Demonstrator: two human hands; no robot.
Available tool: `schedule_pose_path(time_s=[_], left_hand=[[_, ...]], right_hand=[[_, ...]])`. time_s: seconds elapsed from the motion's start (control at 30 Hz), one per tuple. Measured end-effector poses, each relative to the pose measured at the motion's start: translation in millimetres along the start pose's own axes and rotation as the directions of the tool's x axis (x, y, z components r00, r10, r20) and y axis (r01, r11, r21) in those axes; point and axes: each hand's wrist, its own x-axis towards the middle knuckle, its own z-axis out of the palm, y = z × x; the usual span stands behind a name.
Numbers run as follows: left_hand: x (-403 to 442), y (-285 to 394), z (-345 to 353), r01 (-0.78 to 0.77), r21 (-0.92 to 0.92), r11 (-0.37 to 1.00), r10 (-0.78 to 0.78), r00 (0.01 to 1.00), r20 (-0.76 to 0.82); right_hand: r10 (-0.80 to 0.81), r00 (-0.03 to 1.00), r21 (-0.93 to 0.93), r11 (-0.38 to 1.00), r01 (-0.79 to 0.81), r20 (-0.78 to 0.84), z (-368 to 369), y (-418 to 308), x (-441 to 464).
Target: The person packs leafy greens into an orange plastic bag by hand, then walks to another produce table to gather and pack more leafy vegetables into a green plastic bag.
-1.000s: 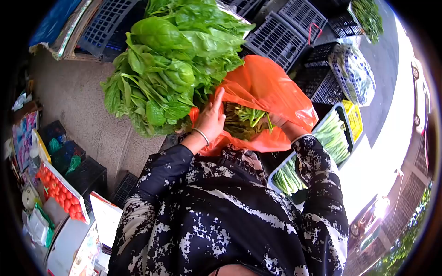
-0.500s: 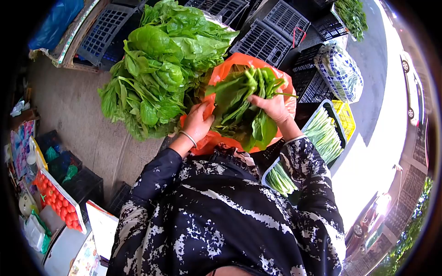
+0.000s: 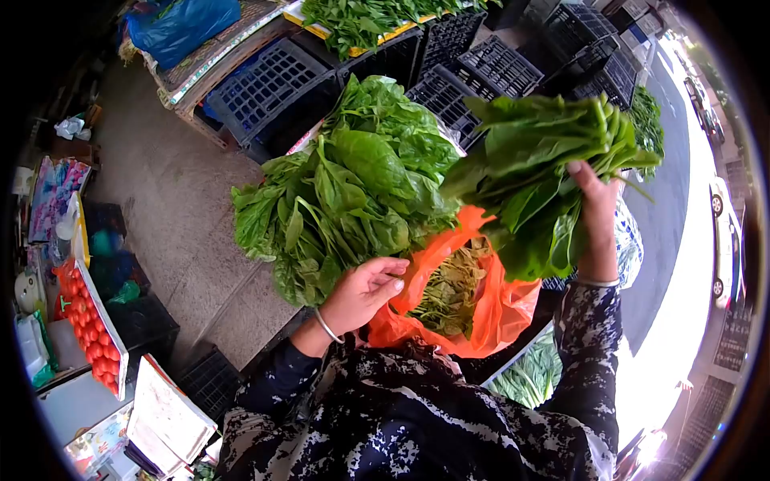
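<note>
Greens [image 3: 537,180] have risen above the gaping orange bag rim [image 3: 501,301], right hand [image 3: 597,200] clenching them, left hand [image 3: 358,297] half-spread, empty.

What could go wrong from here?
Dropped leaves: the right hand grips the leafy bunch near its stem end, with leaves drooping; a few might slip out.
Bag collapse: the orange bag is thin and crumpled, and the left hand looks open beside its rim, so the mouth could sag.

red tomatoes [image 3: 90,333] up to white-rimmed tray's [image 3: 123,373] right edge | blue plastic bag [image 3: 184,34] on wooden stand [image 3: 192,122], left edge | dark crate [image 3: 269,86] tilted beside stand's front edge | white car [image 3: 724,240], far right
</note>
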Motion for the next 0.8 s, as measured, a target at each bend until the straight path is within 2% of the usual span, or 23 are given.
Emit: schedule_pose_path(time_s=[0.1,0.17,0.2,0.23,0.27,0.3,0.37,0.43,0.53,0.57,0.63,0.77,0.8], left_hand=[[-8,23,-35,-0.065,-0.114,0.991,0.050,0.989,-0.136],[-16,34,-55,-0.137,-0.169,0.976,0.079,0.947,-0.310],[-20,35,-73,-0.138,-0.181,0.974,0.054,0.912,-0.407],[-24,34,-84,-0.130,-0.180,0.975,0.024,0.868,-0.495],[-26,33,-88,-0.115,-0.186,0.976,-0.010,0.825,-0.564],[-29,26,-95,-0.114,-0.195,0.974,-0.018,0.821,-0.570],[-34,9,-108,-0.096,-0.215,0.972,-0.063,0.774,-0.630],[-36,0,-117,-0.059,-0.230,0.971,-0.109,0.750,-0.653],[-37,-14,-127,-0.035,-0.283,0.959,-0.177,0.706,-0.686],[-37,-18,-131,-0.028,-0.284,0.958,-0.186,0.695,-0.694],[-37,-27,-138,-0.014,-0.297,0.955,-0.209,0.680,-0.703],[-20,-37,-153,-0.048,-0.327,0.944,-0.221,0.644,-0.732],[-13,-37,-155,-0.057,-0.318,0.946,-0.208,0.647,-0.734]], right_hand=[[-0.127,0.988,-0.103,0.985,0.135,0.086,45,-21,73],[-0.232,0.938,-0.140,0.952,0.273,0.257,89,-16,120],[-0.217,0.923,-0.312,0.896,0.318,0.318,127,-4,144],[-0.194,0.910,-0.462,0.811,0.359,0.366,159,17,162],[-0.250,0.868,-0.586,0.654,0.478,0.429,178,47,177],[-0.286,0.818,-0.675,0.462,0.574,0.500,196,76,184],[-0.120,0.725,-0.699,0.197,0.687,0.679,237,101,178],[-0.054,0.647,-0.649,-0.036,0.760,0.761,270,152,173],[0.105,0.569,-0.566,-0.055,0.822,0.816,297,211,152],[0.212,0.540,-0.548,-0.021,0.836,0.815,302,224,146],[0.322,0.488,-0.538,0.084,0.839,0.811,304,226,134],[0.334,0.520,-0.571,0.073,0.818,0.787,299,229,127],[0.374,0.494,-0.583,0.174,0.794,0.785,296,213,130]])
